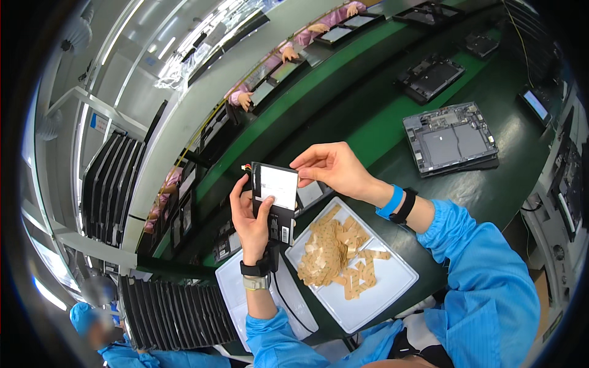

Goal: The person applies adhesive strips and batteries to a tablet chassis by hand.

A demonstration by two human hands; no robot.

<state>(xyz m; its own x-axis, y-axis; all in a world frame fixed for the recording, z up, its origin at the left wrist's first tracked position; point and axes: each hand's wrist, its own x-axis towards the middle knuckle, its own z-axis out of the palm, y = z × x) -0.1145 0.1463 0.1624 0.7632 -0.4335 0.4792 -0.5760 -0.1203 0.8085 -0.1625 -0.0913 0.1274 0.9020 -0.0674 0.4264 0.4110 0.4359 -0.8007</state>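
Observation:
My left hand (250, 227) is closed round a flat black battery pack (279, 219) with a white label, its thumb lying across the front. Short coloured wires (247, 167) stick out at the pack's upper left corner. At the upper right edge of the pack, my right hand (340, 168) is closed in a pinch; whatever sits between its fingertips is too small to make out. Below both hands, a heap of tan paper pieces (325, 251) lies on a white tray (392, 283).
Another white tray (228, 287) lies left of the heap, beside a row of upright black panels (175, 313). An opened device (451, 138) rests at right on the green bench, with more device housings (432, 78) beyond. Co-workers' hands (245, 100) work across the line.

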